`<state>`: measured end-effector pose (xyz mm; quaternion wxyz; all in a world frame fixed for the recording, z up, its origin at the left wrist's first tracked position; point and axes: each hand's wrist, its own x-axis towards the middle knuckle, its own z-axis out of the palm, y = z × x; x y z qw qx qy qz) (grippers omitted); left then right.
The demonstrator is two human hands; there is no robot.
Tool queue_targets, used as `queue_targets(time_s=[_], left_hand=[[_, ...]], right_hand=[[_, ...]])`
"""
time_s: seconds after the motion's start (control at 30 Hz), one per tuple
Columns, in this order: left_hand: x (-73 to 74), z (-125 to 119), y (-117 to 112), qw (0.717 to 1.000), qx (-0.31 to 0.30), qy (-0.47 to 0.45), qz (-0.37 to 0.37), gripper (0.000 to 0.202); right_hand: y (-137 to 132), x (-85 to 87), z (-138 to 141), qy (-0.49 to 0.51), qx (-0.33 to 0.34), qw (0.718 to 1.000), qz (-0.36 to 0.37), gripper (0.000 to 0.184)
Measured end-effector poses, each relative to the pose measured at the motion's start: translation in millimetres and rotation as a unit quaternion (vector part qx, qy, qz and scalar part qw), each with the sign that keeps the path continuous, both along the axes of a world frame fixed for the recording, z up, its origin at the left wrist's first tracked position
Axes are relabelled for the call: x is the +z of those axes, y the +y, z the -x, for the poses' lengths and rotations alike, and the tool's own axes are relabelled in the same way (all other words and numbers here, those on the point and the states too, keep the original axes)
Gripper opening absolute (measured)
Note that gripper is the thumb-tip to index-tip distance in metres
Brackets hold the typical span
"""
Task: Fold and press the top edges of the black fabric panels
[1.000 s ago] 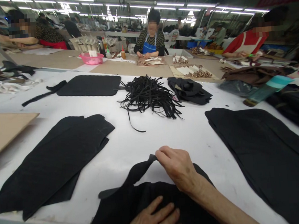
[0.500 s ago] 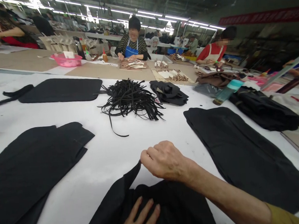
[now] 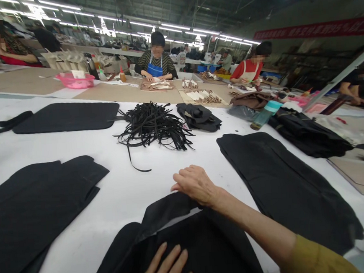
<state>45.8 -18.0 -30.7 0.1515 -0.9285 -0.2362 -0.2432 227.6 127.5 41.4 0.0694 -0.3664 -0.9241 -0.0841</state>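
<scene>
A black fabric piece (image 3: 209, 243) lies before me at the bottom of the head view, its far edge folded up into a raised flap (image 3: 165, 207). My left hand (image 3: 167, 270) rests flat on the fabric with its fingers spread. At the far edge, my right hand (image 3: 196, 185) is closed with curled fingers over the flap's right end, its palm side turned away. White table surface shows through a narrow gap between the flap and the fabric below.
Black fabric stacks lie left (image 3: 39, 206) and right (image 3: 287, 187). Beyond are a pile of black strips (image 3: 156, 126), a black panel (image 3: 67, 117), folded black cloth (image 3: 199, 117) and a bottle (image 3: 266, 115). A pink basket (image 3: 76, 80) stands farther back, near co-workers at a brown table (image 3: 115, 91).
The flap has swung from the left toward the far edge, now lying across under my right hand. My left hand stays flat on the fabric. The view has shifted slightly right.
</scene>
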Motion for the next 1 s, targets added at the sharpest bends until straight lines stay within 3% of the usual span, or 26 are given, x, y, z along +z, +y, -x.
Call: queue_targets(time_s=[0.1, 0.23, 0.3, 0.33, 0.43, 0.5, 0.57, 0.67, 0.8, 0.9, 1.0], left_hand=[[16.4, 5, 5, 1.000, -0.010, -0.006, -0.018, 0.025], [21.7, 40, 9, 1.000, 0.017, -0.018, -0.015, 0.022], [13.2, 70, 12, 0.996, 0.072, -0.051, -0.017, 0.026], [6.7, 85, 15, 0.989, 0.139, -0.048, 0.013, 0.028], [-15.1, 122, 28, 0.940, 0.315, -0.032, 0.124, 0.038], [-25.1, 133, 38, 0.902, 0.375, -0.019, 0.213, 0.043], [-28.0, 134, 44, 0.870, 0.395, -0.006, 0.295, 0.044], [-21.1, 126, 48, 0.825, 0.407, -0.001, 0.392, 0.045], [-3.4, 115, 50, 0.759, 0.435, 0.013, 0.485, 0.034], [6.2, 111, 51, 0.741, 0.423, 0.053, 0.519, 0.021], [5.7, 111, 48, 0.753, 0.425, 0.056, 0.499, 0.027]], right_hand=[[4, -5.9, -17, 0.043, -0.102, 0.994, 0.017, 0.014], [-11, -13.7, -60, 0.099, -0.195, 0.975, 0.035, 0.020], [-26, -20.5, -83, 0.148, -0.235, 0.954, 0.113, 0.020], [-34, -24.8, -93, 0.170, -0.254, 0.938, 0.162, 0.021], [-52, -40.1, -110, 0.190, -0.301, 0.902, 0.244, 0.033], [-59, -49.6, -112, 0.186, -0.332, 0.890, 0.250, 0.038], [-59, -57.0, -110, 0.188, -0.362, 0.876, 0.256, 0.034], [-55, -63.9, -106, 0.195, -0.388, 0.857, 0.276, 0.009], [-51, -67.1, -106, 0.202, -0.380, 0.859, 0.277, 0.015], [-53, -64.8, -110, 0.208, -0.368, 0.872, 0.248, 0.014], [-55, -60.4, -117, 0.210, -0.384, 0.878, 0.196, 0.013]])
